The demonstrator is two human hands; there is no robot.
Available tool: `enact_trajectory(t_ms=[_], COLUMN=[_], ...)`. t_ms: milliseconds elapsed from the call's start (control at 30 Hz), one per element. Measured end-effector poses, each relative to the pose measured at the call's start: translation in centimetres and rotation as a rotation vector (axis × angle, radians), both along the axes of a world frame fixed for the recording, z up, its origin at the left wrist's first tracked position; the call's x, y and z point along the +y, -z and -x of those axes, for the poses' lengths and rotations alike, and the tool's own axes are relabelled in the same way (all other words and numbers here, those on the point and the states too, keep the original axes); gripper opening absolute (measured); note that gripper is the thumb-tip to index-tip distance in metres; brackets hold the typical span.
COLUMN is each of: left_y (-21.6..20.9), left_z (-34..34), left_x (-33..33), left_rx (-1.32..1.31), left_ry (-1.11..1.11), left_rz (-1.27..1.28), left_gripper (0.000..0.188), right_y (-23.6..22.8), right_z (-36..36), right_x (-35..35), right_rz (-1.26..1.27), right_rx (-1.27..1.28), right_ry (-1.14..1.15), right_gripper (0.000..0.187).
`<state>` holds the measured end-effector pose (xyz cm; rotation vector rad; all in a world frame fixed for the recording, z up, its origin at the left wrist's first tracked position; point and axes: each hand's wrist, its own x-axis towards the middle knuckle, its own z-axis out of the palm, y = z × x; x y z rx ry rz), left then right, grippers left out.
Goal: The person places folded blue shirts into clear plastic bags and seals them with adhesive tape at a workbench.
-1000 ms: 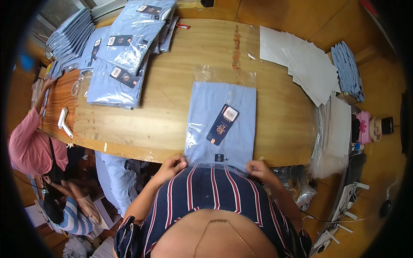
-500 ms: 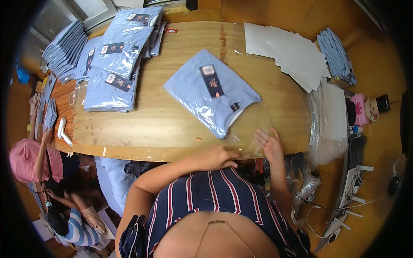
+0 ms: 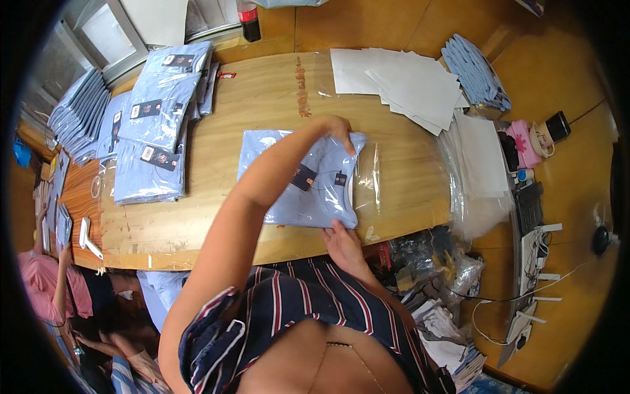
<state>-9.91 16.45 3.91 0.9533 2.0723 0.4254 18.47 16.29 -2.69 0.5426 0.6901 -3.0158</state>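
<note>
A folded light-blue shirt in a clear plastic bag (image 3: pixel 315 203) lies on the table before me, its neck opening toward the right. A dark hang tag (image 3: pixel 303 177) on it is partly covered by my left forearm, which crosses over the shirt. My left hand (image 3: pixel 336 133) grips the bag at the shirt's far right corner, fingers bent down over it. At the near right corner, my right hand (image 3: pixel 346 248) holds the edge, thumb against the bag. Loose clear plastic (image 3: pixel 374 180) extends to the right past the neck.
Bagged blue shirts (image 3: pixel 147 177) are piled at the left, beside another stack (image 3: pixel 82 115). White sheets (image 3: pixel 400 82) lie at the back right, plastic bags (image 3: pixel 472 197) at the right edge. A white handheld tool (image 3: pixel 87 238) rests at left, near another person (image 3: pixel 49 282). A bottle (image 3: pixel 249 23) stands behind.
My left hand has reached from the table's near edge to the shirt's far right corner. My right hand has come to its near corner. The shirt has turned and now lies squarer to me.
</note>
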Motion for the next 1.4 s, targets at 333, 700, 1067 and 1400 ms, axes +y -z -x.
enact_trajectory(t_ms=[333, 700, 1067, 1400], left_y=[-18.0, -14.8, 4.4, 4.2], left_z=[-4.5, -7.4, -15.7, -12.5], left_x=[-18.4, -22.6, -23.9, -21.6], left_rx=[-0.374, 0.403, 0.875, 0.336], left_ry=[-0.365, -0.389, -0.107, -0.977], left_rz=[-0.993, -0.855, -0.576, -0.771], left_gripper=[0.035, 0.021, 0.032, 0.023], right_y=[-17.6, -18.5, -2.3, -1.6], right_z=[10.4, 17.6, 9.3, 13.3], right_x=[8.2, 8.0, 7.8, 5.9], right_rz=[-1.023, -1.433, -2.082, -1.354], right_rx=[0.513, 0.656, 0.864, 0.067], right_ry=[-0.031, -0.028, -0.269, -0.057], right_gripper=[0.029, 0.011, 0.016, 0.024])
